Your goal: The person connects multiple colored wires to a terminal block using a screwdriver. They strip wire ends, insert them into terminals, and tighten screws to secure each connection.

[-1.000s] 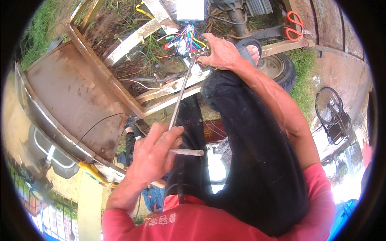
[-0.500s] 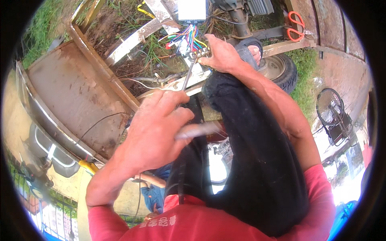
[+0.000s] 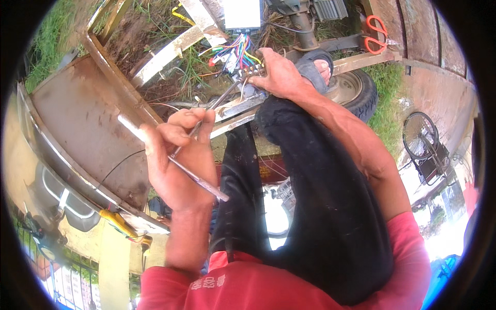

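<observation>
My left hand (image 3: 183, 160), palm turned up, has its fingers curled round a T-handle wrench (image 3: 199, 181). The wrench's thin shaft slants up and away, its tip at the row of brass-coloured screws on a terminal block (image 3: 251, 71). My right hand (image 3: 279, 76) grips the block's right end between thumb and fingers. Several coloured wires (image 3: 243, 47) run from a box with a bright white top (image 3: 243, 14) down to the block. The exact contact of the wrench tip with a screw is too small to make out.
Orange-handled scissors (image 3: 375, 35) lie on the frame at upper right, above a tyre (image 3: 364, 95). A motor (image 3: 330, 9) stands behind. On the left are a rusty metal panel (image 3: 85, 119) and a yellow meter-like tool (image 3: 120, 223). My sandalled foot (image 3: 315, 71) rests beside my right hand.
My left hand has rolled from back up to palm up and shifted left, turning the wrench's crossbar. My right hand stays at the terminal block.
</observation>
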`<state>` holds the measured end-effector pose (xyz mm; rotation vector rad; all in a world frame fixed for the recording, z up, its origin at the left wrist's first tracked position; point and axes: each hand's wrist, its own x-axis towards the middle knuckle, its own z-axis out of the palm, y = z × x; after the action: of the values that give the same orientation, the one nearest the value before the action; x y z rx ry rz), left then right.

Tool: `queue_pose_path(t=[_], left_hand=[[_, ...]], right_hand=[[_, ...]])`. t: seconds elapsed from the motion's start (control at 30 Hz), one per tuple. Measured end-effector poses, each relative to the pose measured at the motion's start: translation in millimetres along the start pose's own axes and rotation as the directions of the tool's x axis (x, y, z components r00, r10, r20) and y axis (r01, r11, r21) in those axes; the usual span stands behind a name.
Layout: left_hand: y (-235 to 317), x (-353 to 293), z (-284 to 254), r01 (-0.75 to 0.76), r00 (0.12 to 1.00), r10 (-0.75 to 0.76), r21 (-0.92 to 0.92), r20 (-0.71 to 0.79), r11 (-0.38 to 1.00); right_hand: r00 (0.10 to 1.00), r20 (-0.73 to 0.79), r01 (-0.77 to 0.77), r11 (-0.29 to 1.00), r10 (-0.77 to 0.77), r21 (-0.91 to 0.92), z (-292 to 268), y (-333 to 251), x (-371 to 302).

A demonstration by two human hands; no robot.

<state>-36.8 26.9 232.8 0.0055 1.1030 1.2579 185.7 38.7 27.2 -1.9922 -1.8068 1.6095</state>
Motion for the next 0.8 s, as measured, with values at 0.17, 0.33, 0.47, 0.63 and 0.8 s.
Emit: queue_pose_path(t=[0.17, 0.33, 0.47, 0.63, 0.8], left_hand=[[-16.5, -16.2, -0.2, -0.065, 0.991, 0.046, -0.156, -0.124, 0.986], [-20.4, -30.0, -20.4, -0.225, 0.92, 0.391, 0.774, -0.031, 0.592], [-0.1, -13.1, -21.8, -0.195, 0.729, 0.684, 0.967, 0.029, 0.167], [36.7, -7.4, -46.0, -0.599, 0.68, 0.238, 0.712, 0.694, -0.366], [83.6, -0.5, -19.4, -0.793, 0.59, -0.332, 0.451, 0.736, -0.41]], right_hand=[[0.994, -0.074, 0.075, 0.997, -0.076, -0.014, 3.8, 8.4, 0.0], [0.996, -0.051, 0.067, 0.998, -0.067, 0.001, 3.4, 5.3, 2.4], [0.995, -0.075, 0.067, 0.996, -0.072, -0.057, 3.5, 10.4, 0.3], [0.996, -0.058, 0.063, 0.996, -0.067, -0.068, 5.1, 10.2, 3.0], [0.993, -0.073, 0.088, 0.994, -0.092, -0.058, 8.4, 9.9, 3.6]])
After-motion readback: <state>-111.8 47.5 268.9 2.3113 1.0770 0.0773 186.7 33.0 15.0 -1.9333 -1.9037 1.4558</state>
